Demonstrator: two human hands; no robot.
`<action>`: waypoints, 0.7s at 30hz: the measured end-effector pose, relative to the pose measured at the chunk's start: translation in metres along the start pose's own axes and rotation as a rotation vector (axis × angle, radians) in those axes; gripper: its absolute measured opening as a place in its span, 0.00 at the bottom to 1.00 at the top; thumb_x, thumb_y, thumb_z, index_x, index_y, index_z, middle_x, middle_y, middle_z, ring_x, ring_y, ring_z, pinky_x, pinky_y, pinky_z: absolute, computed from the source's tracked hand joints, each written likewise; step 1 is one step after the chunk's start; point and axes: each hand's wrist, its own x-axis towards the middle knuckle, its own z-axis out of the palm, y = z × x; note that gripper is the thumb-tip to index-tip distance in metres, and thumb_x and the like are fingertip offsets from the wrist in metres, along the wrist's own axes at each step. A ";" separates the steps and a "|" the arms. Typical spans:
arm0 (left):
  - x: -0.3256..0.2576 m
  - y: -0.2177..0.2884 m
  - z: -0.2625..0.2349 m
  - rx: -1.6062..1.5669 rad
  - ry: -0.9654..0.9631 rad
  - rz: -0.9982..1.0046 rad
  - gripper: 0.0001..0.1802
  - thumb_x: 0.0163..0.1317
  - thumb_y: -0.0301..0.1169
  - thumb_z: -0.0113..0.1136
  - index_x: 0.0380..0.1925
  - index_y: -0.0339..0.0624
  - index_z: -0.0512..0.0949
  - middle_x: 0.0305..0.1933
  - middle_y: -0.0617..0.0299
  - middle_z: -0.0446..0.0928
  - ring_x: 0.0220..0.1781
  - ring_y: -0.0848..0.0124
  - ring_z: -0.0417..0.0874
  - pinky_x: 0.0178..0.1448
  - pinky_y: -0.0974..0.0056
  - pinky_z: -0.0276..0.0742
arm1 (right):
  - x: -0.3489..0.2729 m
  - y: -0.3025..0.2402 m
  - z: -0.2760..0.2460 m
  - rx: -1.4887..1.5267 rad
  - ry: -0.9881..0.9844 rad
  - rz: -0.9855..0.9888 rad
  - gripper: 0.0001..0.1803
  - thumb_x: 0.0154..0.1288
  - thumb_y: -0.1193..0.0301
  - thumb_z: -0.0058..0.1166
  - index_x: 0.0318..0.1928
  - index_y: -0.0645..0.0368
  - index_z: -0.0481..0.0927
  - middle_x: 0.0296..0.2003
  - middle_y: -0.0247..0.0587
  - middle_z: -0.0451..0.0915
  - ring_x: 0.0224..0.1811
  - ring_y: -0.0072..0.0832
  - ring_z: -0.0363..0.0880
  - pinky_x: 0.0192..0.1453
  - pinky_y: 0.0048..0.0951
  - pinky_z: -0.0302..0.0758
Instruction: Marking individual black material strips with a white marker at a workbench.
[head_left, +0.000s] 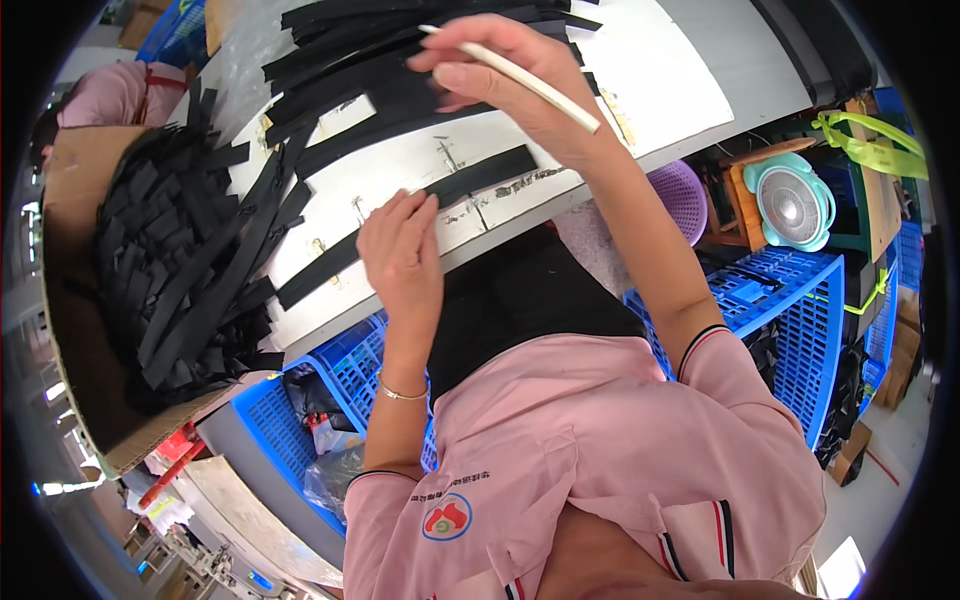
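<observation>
My left hand (pixel 402 248) presses flat on a long black strip (pixel 480 176) that lies along the near edge of the white worktable (pixel 650 90). My right hand (pixel 505 75) hovers above the table, fingers closed around a thin white stick (pixel 520 78) that slants down to the right. Just beyond that hand lies a loose heap of black strips (pixel 370 60) on the table. I wear a pink short-sleeved shirt, and a thin bracelet sits on my left wrist.
A cardboard box (pixel 75 330) heaped with several more black strips stands at the left. Blue plastic crates (pixel 790 320) sit under and beside the table. A small teal fan (pixel 792 205) and a purple basket (pixel 680 195) are at the right. Another person in pink (pixel 110 95) is at the far left.
</observation>
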 end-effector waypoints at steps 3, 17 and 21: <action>0.002 0.011 0.011 -0.030 -0.027 0.011 0.12 0.61 0.21 0.68 0.44 0.42 0.87 0.48 0.59 0.86 0.59 0.57 0.84 0.67 0.51 0.72 | 0.002 -0.007 0.023 -0.092 0.004 -0.087 0.15 0.75 0.66 0.60 0.56 0.60 0.81 0.51 0.43 0.86 0.48 0.29 0.87 0.56 0.32 0.83; -0.005 0.027 0.017 0.070 -0.207 0.010 0.24 0.68 0.32 0.67 0.64 0.42 0.80 0.70 0.59 0.78 0.78 0.53 0.68 0.82 0.35 0.38 | -0.130 0.021 -0.030 -1.320 0.096 -0.112 0.21 0.66 0.71 0.67 0.58 0.55 0.80 0.57 0.40 0.86 0.70 0.40 0.77 0.82 0.56 0.52; -0.016 0.022 0.003 0.146 -0.233 -0.075 0.28 0.69 0.37 0.67 0.66 0.39 0.78 0.74 0.59 0.74 0.82 0.51 0.62 0.81 0.31 0.32 | -0.118 0.018 -0.054 -1.369 0.045 -0.105 0.21 0.69 0.69 0.64 0.61 0.54 0.80 0.58 0.35 0.86 0.72 0.39 0.75 0.84 0.58 0.45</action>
